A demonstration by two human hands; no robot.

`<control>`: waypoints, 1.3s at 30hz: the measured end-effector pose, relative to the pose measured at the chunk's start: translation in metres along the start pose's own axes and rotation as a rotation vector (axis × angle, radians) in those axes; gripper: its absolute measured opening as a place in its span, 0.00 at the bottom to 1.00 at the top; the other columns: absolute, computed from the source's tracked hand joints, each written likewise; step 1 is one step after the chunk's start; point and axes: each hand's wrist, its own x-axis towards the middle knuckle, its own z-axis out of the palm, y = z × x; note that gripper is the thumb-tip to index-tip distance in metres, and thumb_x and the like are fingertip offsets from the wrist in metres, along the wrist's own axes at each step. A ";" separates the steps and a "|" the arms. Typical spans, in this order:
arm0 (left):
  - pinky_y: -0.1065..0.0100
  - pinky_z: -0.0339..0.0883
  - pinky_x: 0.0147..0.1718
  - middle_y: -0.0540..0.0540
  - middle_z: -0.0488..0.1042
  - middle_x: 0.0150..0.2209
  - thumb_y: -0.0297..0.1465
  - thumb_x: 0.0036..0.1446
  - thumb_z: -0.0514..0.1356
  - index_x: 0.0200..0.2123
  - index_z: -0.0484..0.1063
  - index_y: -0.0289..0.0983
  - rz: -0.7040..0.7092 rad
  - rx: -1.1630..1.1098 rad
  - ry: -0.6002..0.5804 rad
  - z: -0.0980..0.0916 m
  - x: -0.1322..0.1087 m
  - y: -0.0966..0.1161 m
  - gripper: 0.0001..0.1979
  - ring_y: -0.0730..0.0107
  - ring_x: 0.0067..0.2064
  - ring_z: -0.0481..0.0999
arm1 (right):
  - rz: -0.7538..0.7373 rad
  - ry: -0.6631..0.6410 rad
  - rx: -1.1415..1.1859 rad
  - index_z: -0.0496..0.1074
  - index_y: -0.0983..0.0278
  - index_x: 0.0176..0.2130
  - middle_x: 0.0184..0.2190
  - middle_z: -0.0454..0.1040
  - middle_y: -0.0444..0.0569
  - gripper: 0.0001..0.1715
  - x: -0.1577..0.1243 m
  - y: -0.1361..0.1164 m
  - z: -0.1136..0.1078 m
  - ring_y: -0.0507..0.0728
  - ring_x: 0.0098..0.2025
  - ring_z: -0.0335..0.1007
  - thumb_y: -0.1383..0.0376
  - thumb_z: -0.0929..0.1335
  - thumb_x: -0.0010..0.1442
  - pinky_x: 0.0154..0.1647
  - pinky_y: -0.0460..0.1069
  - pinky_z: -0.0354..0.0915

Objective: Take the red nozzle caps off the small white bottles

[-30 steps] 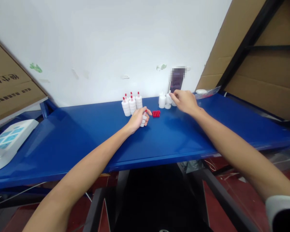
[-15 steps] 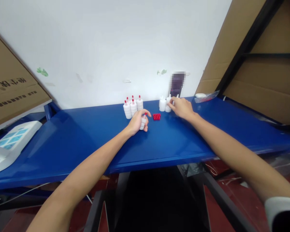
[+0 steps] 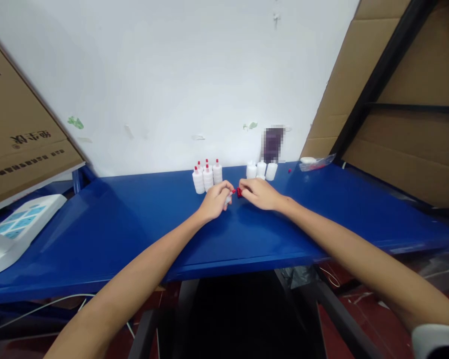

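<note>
The small white bottle point(image 3: 228, 199) is near the middle of the frame, in the left hand point(image 3: 213, 202). That hand's grip is curled snugly around it, and the bottle's red tip point(image 3: 233, 191) pokes out toward the right. Just beside the tip is a little bunch of red caps point(image 3: 239, 192). The right hand point(image 3: 261, 193) is right at these caps with its fingers bent in close; I cannot tell if its grip has hold of one. Behind the left hand, a bit to the left, stands a tight group of white bottles with red tips point(image 3: 207, 178). Behind the right hand stand some plain white bottles point(image 3: 271, 171), and that hand hides part of them. A dark, blurred-out thing point(image 3: 273, 143) is behind those, by the white wall point(image 3: 164, 80). To the right, a tiny red bit point(image 3: 289, 170) and a clear bag point(image 3: 320, 163) lie near the back. All this is on the blue tabletop point(image 3: 134, 214). Its back edge meets the wall, and its front edge runs under both arms, low in the frame. Wide blue spaces show on both sides of the hands. A white machine point(image 3: 26, 219) sits at the far left, under a brown box point(image 3: 26, 119). Brown cardboard point(image 3: 400, 144) and a black bar point(image 3: 374, 80) close off the upper right.
</note>
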 end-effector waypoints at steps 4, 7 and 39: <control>0.73 0.63 0.26 0.52 0.71 0.28 0.36 0.68 0.48 0.40 0.68 0.37 0.096 0.147 -0.010 0.000 0.001 -0.005 0.11 0.77 0.24 0.68 | -0.001 0.035 0.031 0.64 0.62 0.27 0.21 0.66 0.43 0.15 -0.002 -0.010 -0.002 0.52 0.25 0.60 0.64 0.60 0.65 0.30 0.49 0.51; 0.72 0.64 0.29 0.50 0.72 0.29 0.42 0.69 0.49 0.36 0.68 0.37 0.129 0.214 -0.019 0.000 0.000 -0.003 0.17 0.75 0.27 0.69 | -0.024 0.002 0.072 0.68 0.62 0.35 0.24 0.68 0.42 0.13 -0.004 -0.007 -0.003 0.52 0.26 0.61 0.58 0.62 0.68 0.31 0.48 0.52; 0.66 0.60 0.34 0.48 0.77 0.28 0.43 0.74 0.43 0.27 0.71 0.36 0.342 0.640 -0.142 -0.016 -0.005 0.004 0.28 0.69 0.30 0.73 | 0.180 -0.257 -0.063 0.66 0.61 0.41 0.38 0.75 0.52 0.15 -0.003 0.032 -0.020 0.60 0.38 0.70 0.56 0.57 0.70 0.41 0.52 0.60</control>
